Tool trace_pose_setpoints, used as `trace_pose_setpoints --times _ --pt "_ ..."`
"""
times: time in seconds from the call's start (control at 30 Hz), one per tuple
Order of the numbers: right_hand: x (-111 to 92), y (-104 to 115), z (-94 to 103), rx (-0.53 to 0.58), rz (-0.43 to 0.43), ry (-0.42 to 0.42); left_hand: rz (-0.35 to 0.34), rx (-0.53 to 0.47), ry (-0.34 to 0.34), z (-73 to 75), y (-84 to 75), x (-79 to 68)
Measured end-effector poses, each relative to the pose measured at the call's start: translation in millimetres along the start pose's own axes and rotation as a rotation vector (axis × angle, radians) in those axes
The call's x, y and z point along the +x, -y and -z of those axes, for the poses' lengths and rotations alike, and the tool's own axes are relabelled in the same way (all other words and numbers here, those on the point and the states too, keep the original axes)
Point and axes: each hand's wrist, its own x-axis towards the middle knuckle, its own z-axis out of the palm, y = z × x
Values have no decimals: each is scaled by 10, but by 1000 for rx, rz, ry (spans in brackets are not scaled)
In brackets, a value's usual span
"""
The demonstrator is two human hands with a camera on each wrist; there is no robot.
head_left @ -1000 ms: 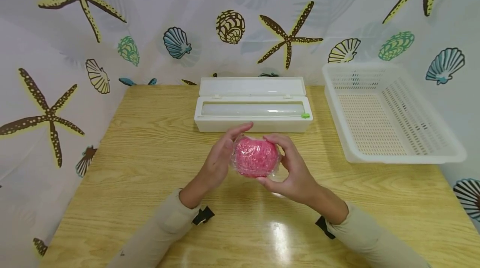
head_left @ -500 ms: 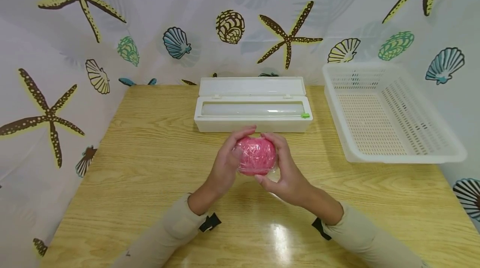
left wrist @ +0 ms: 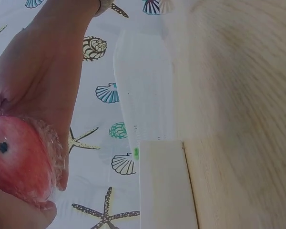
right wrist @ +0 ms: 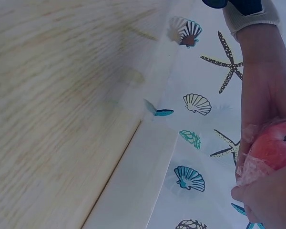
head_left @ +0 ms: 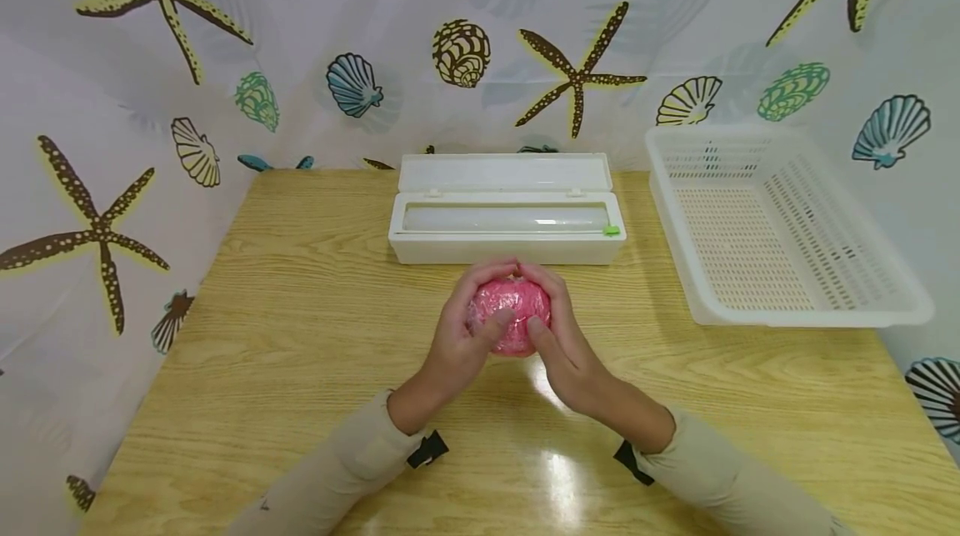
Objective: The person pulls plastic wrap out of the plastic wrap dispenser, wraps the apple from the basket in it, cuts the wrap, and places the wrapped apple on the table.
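Observation:
A pinkish-red apple (head_left: pixel 517 303) wrapped in clear cling film is held above the table, in front of the white cling film box. My left hand (head_left: pixel 463 336) cups it from the left, with the thumb lying on the near face. From the right, my right hand (head_left: pixel 564 344) curls round it the same way, and the fingertips of both hands meet at the far side. In the left wrist view the apple (left wrist: pixel 19 157) shows a small dark spot at its end and crinkled film along its edge. The right wrist view shows the apple (right wrist: pixel 274 145) partly behind fingers.
Behind the hands stands the white cling film box (head_left: pixel 507 251), lid up, with a film roll (head_left: pixel 506 219) inside and a green slider (head_left: pixel 611 231) at its right end. A white slotted basket (head_left: pixel 810 318) is at the right. A patterned cloth (head_left: pixel 285 19) hangs behind the wooden table (head_left: pixel 300 303).
Both hands have drawn in around the apple. The left fingers and thumb now wrap over it, and the right thumb has moved up from the underside onto the near face.

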Motion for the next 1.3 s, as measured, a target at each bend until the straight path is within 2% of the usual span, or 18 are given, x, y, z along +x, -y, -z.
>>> trace_pose_setpoints --times 0.17,0.33,0.57,0.77,1.03,1.2,1.3 --pt "56 155 -57 -20 30 -42 -31 12 -52 -44 17 -20" --pt "75 198 -87 -47 48 -62 -53 23 -68 -61 26 -27" --pt "75 166 -138 -69 74 -120 -62 27 -90 -73 41 -30" --pt "88 129 -190 -78 123 -188 -98 39 -132 -113 58 -29" --pt "107 74 -219 -128 230 -280 -158 64 -107 -131 97 12" --pt "130 61 -211 -119 253 -309 -190 40 -115 -158 120 33" --pt "115 -46 -191 -120 255 -308 -186 21 -120 -167 141 37"
